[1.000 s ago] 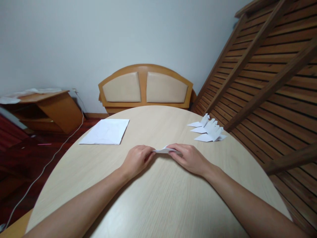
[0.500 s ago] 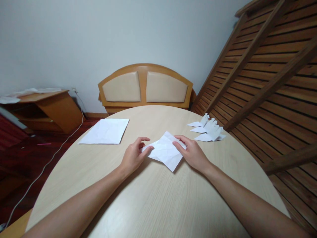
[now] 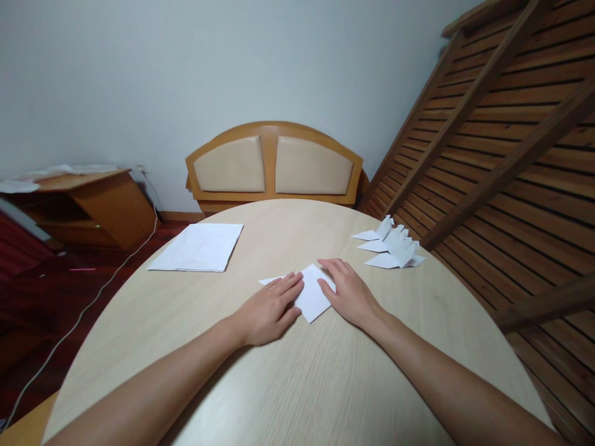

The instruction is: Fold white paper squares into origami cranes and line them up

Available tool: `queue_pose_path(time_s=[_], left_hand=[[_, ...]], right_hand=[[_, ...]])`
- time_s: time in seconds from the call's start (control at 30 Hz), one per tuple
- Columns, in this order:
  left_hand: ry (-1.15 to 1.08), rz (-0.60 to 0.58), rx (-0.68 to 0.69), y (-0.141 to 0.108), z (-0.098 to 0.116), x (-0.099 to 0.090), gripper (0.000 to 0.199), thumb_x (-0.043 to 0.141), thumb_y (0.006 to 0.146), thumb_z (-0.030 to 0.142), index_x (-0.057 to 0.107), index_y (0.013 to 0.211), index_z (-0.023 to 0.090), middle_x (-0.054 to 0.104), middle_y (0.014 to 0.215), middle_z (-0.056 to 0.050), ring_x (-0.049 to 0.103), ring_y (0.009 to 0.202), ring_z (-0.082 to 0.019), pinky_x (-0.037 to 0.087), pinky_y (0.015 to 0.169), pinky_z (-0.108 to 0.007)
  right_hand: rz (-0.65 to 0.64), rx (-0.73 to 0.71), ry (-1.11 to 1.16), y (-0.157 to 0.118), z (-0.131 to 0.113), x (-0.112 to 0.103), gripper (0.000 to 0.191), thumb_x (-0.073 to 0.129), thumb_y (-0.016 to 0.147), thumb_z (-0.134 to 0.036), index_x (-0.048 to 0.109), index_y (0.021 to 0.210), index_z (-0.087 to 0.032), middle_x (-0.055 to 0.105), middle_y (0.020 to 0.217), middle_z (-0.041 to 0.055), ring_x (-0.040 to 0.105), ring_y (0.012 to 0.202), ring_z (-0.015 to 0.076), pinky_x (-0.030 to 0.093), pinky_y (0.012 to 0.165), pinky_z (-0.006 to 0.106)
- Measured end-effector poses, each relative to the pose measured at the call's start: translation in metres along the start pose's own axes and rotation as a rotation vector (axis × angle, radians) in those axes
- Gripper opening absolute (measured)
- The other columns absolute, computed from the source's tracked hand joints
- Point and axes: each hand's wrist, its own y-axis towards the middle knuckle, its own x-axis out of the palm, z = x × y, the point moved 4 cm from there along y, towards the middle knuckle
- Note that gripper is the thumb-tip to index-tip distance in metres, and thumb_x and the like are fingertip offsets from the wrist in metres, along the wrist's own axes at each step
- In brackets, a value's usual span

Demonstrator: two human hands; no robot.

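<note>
A folded piece of white paper lies on the round table, its narrow tip poking out at the left. My left hand rests flat across its left part, fingers stretched out and covering much of it. At the paper's right edge is my right hand, with thumb and fingers apart; the thumb and fingertips reach the paper's upper right side. Some of the folds are hidden under the left hand.
Several folded white paper figures stand in a row at the table's right. A stack of white paper sheets lies on the left. Behind the round wooden table is a padded headboard; slatted wood leans at the right.
The folded paper has come down flat onto the table. My left hand has gone from pinching its tip to lying flat on it, and my right hand has loosened its hold.
</note>
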Motion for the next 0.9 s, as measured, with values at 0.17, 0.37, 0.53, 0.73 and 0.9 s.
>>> queue_pose_path(time_s=[0.17, 0.37, 0.53, 0.73, 0.9], left_hand=[[0.005, -0.062, 0.007, 0.001, -0.002, 0.002, 0.057, 0.042, 0.102, 0.032, 0.032, 0.155, 0.015, 0.030, 0.162, -0.014, 0.028, 0.151, -0.028, 0.030, 0.122, -0.051], [0.006, -0.064, 0.018, 0.001, -0.001, 0.000, 0.058, 0.044, 0.101, 0.031, 0.032, 0.155, 0.015, 0.029, 0.162, -0.015, 0.028, 0.151, -0.028, 0.029, 0.122, -0.051], [0.031, -0.085, 0.015, 0.000, -0.001, 0.000, 0.056, 0.043, 0.101, 0.033, 0.036, 0.154, 0.014, 0.031, 0.161, -0.015, 0.028, 0.150, -0.028, 0.029, 0.122, -0.050], [0.047, -0.093, -0.001, -0.003, -0.004, 0.001, 0.056, 0.039, 0.103, 0.034, 0.030, 0.156, 0.017, 0.030, 0.162, -0.015, 0.027, 0.151, -0.028, 0.027, 0.121, -0.052], [0.044, -0.071, 0.008, -0.005, -0.007, 0.002, 0.056, 0.037, 0.105, 0.037, 0.027, 0.157, 0.020, 0.029, 0.162, -0.014, 0.025, 0.151, -0.027, 0.026, 0.122, -0.052]], right_hand=[[-0.213, -0.208, -0.074, -0.009, -0.022, 0.006, 0.052, 0.050, 0.099, -0.042, 0.046, 0.147, -0.020, 0.048, 0.153, 0.0111, 0.040, 0.144, 0.0259, 0.031, 0.119, 0.050], [-0.428, -0.113, -0.107, -0.016, -0.015, 0.020, 0.080, 0.043, 0.096, -0.065, 0.027, 0.159, -0.017, 0.028, 0.164, 0.0106, 0.022, 0.152, 0.0293, 0.018, 0.124, 0.054], [-0.427, -0.052, -0.141, -0.014, -0.006, 0.016, 0.083, 0.040, 0.096, -0.068, 0.027, 0.158, -0.015, 0.025, 0.164, 0.0118, 0.020, 0.153, 0.0302, 0.018, 0.124, 0.053], [-0.412, -0.038, -0.148, -0.013, 0.003, 0.013, 0.080, 0.041, 0.096, -0.067, 0.029, 0.158, -0.017, 0.027, 0.163, 0.0139, 0.020, 0.152, 0.0357, 0.022, 0.121, 0.061], [-0.363, -0.058, -0.145, -0.015, 0.012, 0.010, 0.076, 0.044, 0.096, -0.065, 0.034, 0.156, -0.020, 0.033, 0.161, 0.0149, 0.024, 0.151, 0.0364, 0.025, 0.119, 0.061]])
